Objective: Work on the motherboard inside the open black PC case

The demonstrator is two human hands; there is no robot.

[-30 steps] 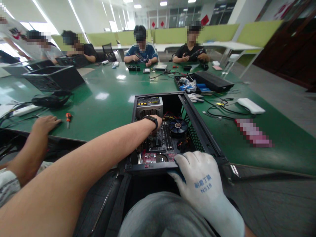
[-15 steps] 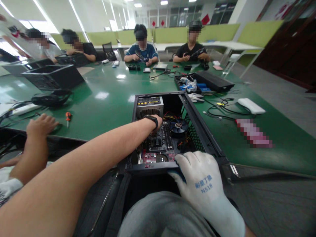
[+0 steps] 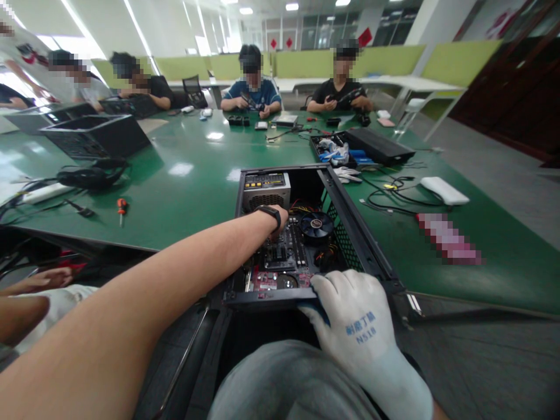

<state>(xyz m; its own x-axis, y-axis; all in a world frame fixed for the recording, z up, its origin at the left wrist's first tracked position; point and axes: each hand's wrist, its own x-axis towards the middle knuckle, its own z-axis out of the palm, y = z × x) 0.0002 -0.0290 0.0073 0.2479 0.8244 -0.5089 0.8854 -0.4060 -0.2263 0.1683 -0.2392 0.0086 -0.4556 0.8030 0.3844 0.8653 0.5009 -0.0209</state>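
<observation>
A black computer case (image 3: 367, 245) lies open-side up in front of me, its near end past the table edge. My gloved right hand (image 3: 350, 303) grips the near rim, fingers over the top and thumb below. My bare left hand (image 3: 280, 220), with a black wristband, reaches down inside the case. Its fingers are hidden, so what they touch does not show. It is just below the silver power supply (image 3: 268, 189) and left of a round black fan (image 3: 315, 226), over the motherboard (image 3: 280, 254). A red circuit board (image 3: 266, 281) sits near the front rim.
On the green table (image 3: 196, 192) lie an orange screwdriver (image 3: 122, 209), black cables (image 3: 94, 173), a tool box (image 3: 335, 149), a white power bank-like block (image 3: 444, 191) and a pink packet (image 3: 448, 239). Another computer case (image 3: 96, 137) stands left. Several people sit around the table.
The neighbour's hand at the left has drawn back off the table, uncovering a dark cable plug. Both my hands stay nearly in place.
</observation>
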